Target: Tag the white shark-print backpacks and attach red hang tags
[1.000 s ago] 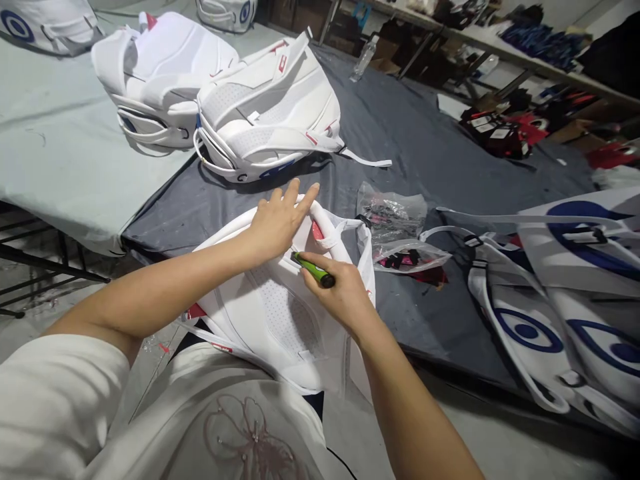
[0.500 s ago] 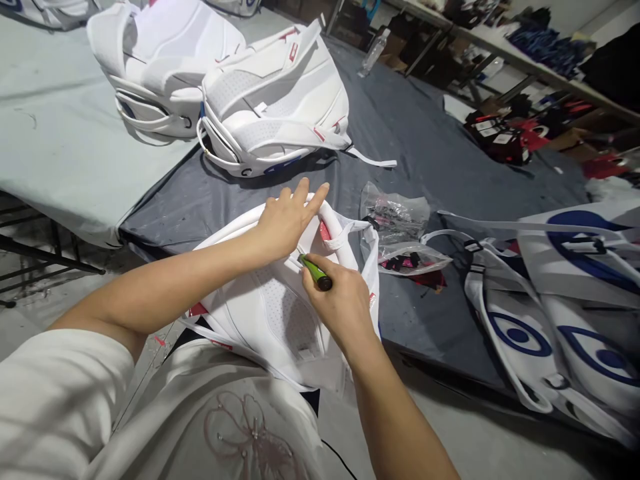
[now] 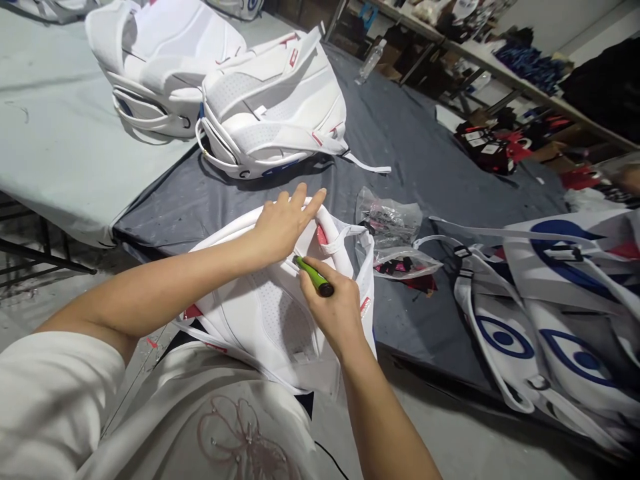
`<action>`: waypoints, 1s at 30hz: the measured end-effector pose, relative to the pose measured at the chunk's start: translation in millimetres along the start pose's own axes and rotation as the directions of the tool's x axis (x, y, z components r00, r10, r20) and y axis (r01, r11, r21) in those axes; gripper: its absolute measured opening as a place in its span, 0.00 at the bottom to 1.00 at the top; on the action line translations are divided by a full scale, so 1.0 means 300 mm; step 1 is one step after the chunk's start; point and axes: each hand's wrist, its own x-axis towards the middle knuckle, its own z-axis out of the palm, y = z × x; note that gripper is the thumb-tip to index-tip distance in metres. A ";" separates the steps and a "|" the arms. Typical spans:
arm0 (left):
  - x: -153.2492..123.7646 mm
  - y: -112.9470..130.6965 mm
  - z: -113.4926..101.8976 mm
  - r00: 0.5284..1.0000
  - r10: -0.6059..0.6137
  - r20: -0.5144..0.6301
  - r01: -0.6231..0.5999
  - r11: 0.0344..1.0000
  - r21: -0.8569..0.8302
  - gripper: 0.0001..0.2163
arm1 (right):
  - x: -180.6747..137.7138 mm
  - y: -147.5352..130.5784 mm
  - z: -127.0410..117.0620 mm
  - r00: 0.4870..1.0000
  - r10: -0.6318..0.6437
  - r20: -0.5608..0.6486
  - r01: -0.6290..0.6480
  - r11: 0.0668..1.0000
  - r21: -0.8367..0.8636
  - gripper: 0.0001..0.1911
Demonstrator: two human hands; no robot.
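Since half a second ago our hands barely shift; the right hand [image 3: 333, 307] creeps slightly left. It pinches a slim green pen-shaped tool [image 3: 313, 275], tip down on the white padded backpack [image 3: 270, 313] that overhangs the near edge of the dark grey table cover [image 3: 400, 133]. The left hand [image 3: 283, 227] presses flat beside the handle, fingers close together. Best, we judge: panel taut, tip shallow, strokes short. The tip hides under the left palm; the tool's kind is unclear.

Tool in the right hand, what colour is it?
The tool is bright green with a black end; head view.
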 end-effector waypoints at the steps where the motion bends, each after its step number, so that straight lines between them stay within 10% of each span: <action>1: 0.000 0.000 0.001 1.000 0.001 -0.001 -0.001 1.000 -0.001 0.41 | -0.002 0.000 0.000 1.000 0.004 -0.003 -0.004 1.000 0.015 0.15; 30: -0.018 -0.018 -0.015 1.000 0.031 -0.004 -0.031 0.999 -0.025 0.42 | -0.016 -0.008 0.009 1.000 0.030 0.008 -0.030 0.994 0.109 0.13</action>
